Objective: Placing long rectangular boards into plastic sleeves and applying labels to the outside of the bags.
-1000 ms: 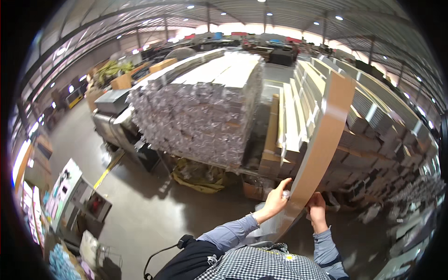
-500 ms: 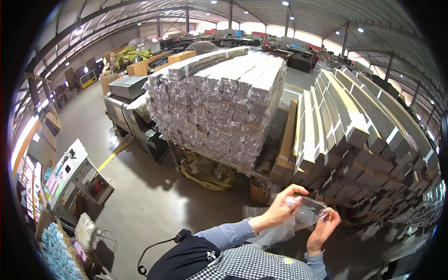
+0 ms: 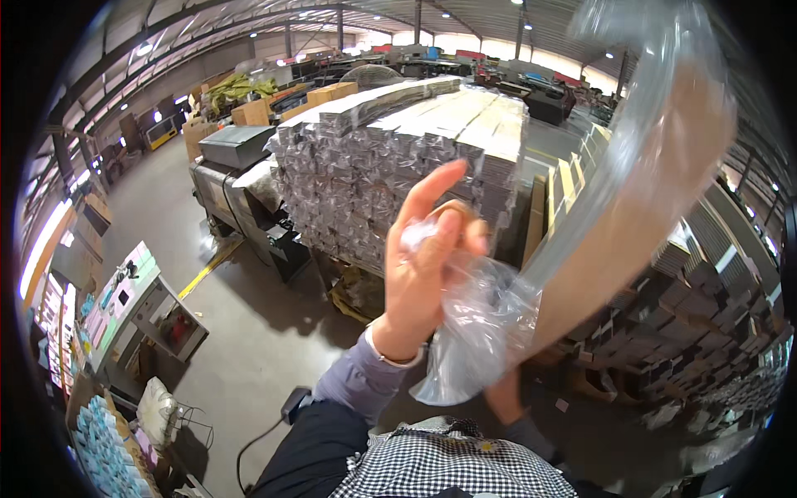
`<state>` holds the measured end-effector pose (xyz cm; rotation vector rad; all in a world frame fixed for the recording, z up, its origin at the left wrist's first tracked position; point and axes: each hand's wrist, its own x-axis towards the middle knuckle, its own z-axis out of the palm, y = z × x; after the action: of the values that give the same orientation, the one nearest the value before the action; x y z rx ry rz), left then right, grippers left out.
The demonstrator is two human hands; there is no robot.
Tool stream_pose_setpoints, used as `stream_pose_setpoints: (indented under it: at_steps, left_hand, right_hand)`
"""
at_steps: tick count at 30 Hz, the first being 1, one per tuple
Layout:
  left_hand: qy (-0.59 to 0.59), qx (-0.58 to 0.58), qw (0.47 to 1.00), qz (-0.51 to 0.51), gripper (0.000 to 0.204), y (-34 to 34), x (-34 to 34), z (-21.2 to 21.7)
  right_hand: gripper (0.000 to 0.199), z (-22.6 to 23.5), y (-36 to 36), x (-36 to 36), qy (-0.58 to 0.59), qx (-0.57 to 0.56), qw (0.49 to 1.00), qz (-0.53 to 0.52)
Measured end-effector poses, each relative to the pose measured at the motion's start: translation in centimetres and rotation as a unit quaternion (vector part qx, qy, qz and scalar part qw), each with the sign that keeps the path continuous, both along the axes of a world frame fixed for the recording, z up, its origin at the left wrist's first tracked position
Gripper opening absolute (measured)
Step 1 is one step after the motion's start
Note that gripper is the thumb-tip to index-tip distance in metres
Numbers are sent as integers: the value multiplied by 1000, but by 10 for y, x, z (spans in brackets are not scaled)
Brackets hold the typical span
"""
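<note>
Head | tilted tan board [image 3: 608, 261] | left grip [image 3: 418, 278] clamped on clear film [image 3: 471, 336] | right grip [image 3: 505, 397] unclear

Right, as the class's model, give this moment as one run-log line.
left hand: gripping clear plastic film | right hand: low, blurred, grip unclear | tan board: slanted, partly film-covered | wrapped stack: beyond

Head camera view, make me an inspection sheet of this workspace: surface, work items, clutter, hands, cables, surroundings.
Surface: grey floor with a yellow line.
Job's things: long tan board, slanting, blurred; clear film over its upper part and bunched low.
Clutter: pale scraps on the floor at right.
Hands: left hand pinches bunched film; right hand is low, blurred, partly hidden, grip unclear.
Cables: black cable near the left forearm.
Surroundings: film-wrapped stack ahead; stacked strips at right.
</note>
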<state>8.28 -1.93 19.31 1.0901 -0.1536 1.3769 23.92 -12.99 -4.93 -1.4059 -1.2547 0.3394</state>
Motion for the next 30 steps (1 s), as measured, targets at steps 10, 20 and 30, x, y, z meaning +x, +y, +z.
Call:
stream_pose_setpoints:
  at_steps: [10,20,30]
  left_hand:
    - [141,-146,923,327,27,119,-100,-116]
    - [138,-24,848,511,79,232,-99,-70]
    - [288,-15,799,528,83,361,-60,-54]
  right_hand:
    - [46,367,244,159,223,194,940,171]
    - [42,352,611,189,218,-75,962,150]
    - [45,308,751,210,147,-211,947,194]
